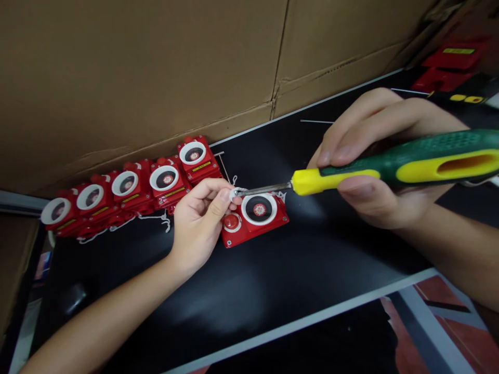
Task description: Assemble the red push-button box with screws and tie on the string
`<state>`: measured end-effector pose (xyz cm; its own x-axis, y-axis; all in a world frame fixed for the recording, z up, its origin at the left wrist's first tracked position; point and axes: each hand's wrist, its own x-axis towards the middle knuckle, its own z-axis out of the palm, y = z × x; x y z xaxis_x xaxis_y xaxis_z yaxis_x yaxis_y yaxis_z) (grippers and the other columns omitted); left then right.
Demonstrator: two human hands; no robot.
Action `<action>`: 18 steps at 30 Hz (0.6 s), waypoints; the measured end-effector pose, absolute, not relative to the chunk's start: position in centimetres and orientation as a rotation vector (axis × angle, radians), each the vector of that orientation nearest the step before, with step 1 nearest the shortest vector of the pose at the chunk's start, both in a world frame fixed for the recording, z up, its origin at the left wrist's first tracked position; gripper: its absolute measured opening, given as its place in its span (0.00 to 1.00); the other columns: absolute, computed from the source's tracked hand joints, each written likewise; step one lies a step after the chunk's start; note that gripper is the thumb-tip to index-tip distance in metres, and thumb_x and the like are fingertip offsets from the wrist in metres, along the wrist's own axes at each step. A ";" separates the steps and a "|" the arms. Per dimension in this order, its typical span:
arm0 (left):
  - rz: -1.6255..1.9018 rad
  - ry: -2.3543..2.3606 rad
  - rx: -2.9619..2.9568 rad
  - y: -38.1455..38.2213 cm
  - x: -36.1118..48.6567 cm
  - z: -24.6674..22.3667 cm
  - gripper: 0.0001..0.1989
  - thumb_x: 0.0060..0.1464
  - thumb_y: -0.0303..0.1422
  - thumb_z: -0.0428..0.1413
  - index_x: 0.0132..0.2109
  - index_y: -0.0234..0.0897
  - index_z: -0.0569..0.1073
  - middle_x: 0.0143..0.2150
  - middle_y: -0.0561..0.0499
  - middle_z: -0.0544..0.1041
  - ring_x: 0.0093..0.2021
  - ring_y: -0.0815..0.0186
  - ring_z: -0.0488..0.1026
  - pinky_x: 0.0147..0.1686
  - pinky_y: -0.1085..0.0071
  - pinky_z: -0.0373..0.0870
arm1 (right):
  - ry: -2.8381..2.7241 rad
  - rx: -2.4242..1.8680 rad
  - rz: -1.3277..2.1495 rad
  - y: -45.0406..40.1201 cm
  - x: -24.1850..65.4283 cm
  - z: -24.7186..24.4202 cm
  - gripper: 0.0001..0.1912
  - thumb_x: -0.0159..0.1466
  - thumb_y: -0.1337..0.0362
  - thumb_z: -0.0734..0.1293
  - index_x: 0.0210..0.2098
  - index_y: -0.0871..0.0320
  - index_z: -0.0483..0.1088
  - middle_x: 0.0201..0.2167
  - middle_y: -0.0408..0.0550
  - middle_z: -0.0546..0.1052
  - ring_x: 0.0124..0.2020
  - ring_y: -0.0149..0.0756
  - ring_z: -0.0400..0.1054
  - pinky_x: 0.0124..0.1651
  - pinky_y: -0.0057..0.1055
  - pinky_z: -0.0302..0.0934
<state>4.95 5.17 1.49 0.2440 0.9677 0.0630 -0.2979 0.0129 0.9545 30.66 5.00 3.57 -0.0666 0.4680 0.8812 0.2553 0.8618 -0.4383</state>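
My right hand (362, 156) is wrapped round a green and yellow screwdriver (351, 169), whose metal shaft points left. The shaft's tip meets a small white piece (234, 194) pinched between the thumb and forefinger of my left hand (205, 218). Just below and right of those fingertips lies a red box (253, 228) with a white-rimmed round black part and a red dome beside it. White cord shows at its upper edge. My left fingers cover its upper left corner.
Several similar red boxes (166, 179) stand in a row at the left along a cardboard wall (156, 67). More red parts (444, 78) lie at the far right of the black table (241, 306). A thin metal rod (316, 121) lies behind my right hand.
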 end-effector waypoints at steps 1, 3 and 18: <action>1.168 0.803 1.106 5.2 5.0 1.5 0.15 0.53 0.43 0.81 0.38 0.40 0.88 0.32 0.52 0.84 0.33 0.71 0.79 0.36 0.80 0.79 | -1.656 -0.587 0.187 5.0 30.6 3.6 0.05 0.64 0.61 0.78 0.40 0.46 0.82 0.33 0.46 0.82 0.31 0.43 0.76 0.24 0.44 0.65; 1.168 0.812 1.076 5.2 5.0 1.7 0.16 0.52 0.43 0.82 0.37 0.40 0.88 0.32 0.53 0.84 0.32 0.72 0.79 0.37 0.80 0.79 | -1.654 -0.619 0.186 4.9 30.5 3.7 0.06 0.63 0.61 0.79 0.39 0.45 0.82 0.33 0.45 0.82 0.31 0.44 0.76 0.25 0.45 0.65; 1.088 0.749 0.827 5.6 5.1 2.0 0.16 0.48 0.37 0.84 0.37 0.38 0.87 0.31 0.55 0.80 0.33 0.75 0.75 0.38 0.82 0.77 | -1.764 -0.551 0.148 4.9 31.3 3.5 0.15 0.57 0.62 0.84 0.44 0.46 0.86 0.38 0.44 0.87 0.32 0.44 0.81 0.29 0.44 0.76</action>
